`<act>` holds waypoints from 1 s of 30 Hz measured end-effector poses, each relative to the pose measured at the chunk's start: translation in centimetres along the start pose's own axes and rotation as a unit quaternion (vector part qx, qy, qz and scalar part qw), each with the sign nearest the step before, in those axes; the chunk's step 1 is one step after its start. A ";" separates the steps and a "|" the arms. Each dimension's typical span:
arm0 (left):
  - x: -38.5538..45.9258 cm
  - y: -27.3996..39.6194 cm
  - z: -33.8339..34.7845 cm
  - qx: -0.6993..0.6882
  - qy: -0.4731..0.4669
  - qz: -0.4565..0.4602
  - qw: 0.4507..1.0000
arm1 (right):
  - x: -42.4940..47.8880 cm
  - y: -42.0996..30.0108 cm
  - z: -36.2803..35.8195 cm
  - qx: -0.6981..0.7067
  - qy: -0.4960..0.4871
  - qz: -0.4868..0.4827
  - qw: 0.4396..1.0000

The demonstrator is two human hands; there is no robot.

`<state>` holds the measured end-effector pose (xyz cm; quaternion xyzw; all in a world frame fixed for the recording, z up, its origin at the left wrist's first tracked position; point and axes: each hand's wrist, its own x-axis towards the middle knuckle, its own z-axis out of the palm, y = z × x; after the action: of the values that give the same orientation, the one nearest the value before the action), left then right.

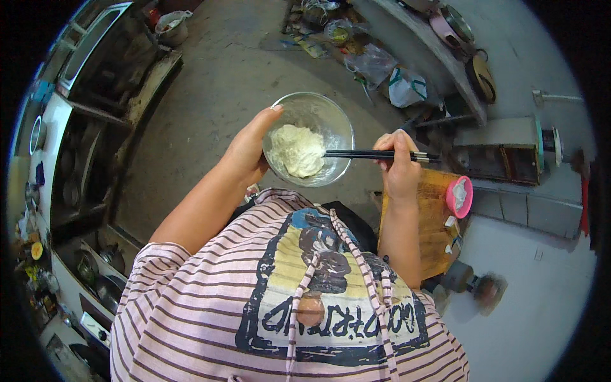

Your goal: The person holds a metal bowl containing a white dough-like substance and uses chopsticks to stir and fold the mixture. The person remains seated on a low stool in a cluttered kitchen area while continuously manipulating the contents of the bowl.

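My left hand (248,145) grips the left rim and side of a clear glass bowl (341,124), held in front of my body above the floor. A lump of pale, sticky dough (298,150) lies in the bowl, mostly towards its left side. Whitish smears coat the inner wall. My right hand (398,157) holds a pair of black chopsticks (358,153) with silvery ends. They cross the bowl's right rim, and their tips touch the dough's right edge.
Right of me stands a yellowish wooden table (405,238) with a pink bowl of white powder (459,196) near its far edge. A kitchen counter (57,138) runs along the left. Plastic bags (405,88) lie at the upper right, below a shelf holding a pink pot (448,26).
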<state>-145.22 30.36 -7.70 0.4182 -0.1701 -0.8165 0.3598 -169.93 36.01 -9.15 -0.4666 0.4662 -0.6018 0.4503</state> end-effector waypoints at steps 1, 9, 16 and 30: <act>0.0 -0.3 0.0 -0.008 -0.004 0.002 1.000 | 0.3 0.3 -0.1 0.026 -0.013 0.024 0.999; 1.2 -2.8 -0.5 -0.022 0.051 -0.001 0.998 | 1.4 4.7 -0.2 0.193 -0.005 0.122 0.973; 6.3 -6.3 -2.8 -0.011 -0.006 -0.013 1.000 | 1.9 9.0 -1.8 0.088 -0.008 -0.009 0.996; 23.7 -21.1 -16.1 -0.075 0.026 -0.046 0.996 | -1.4 33.8 -8.1 0.151 0.058 0.149 0.975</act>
<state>-150.93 27.85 -42.81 0.4183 -0.0797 -0.8316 0.3565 -174.03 33.11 -43.58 -0.2824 0.4595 -0.6176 0.5724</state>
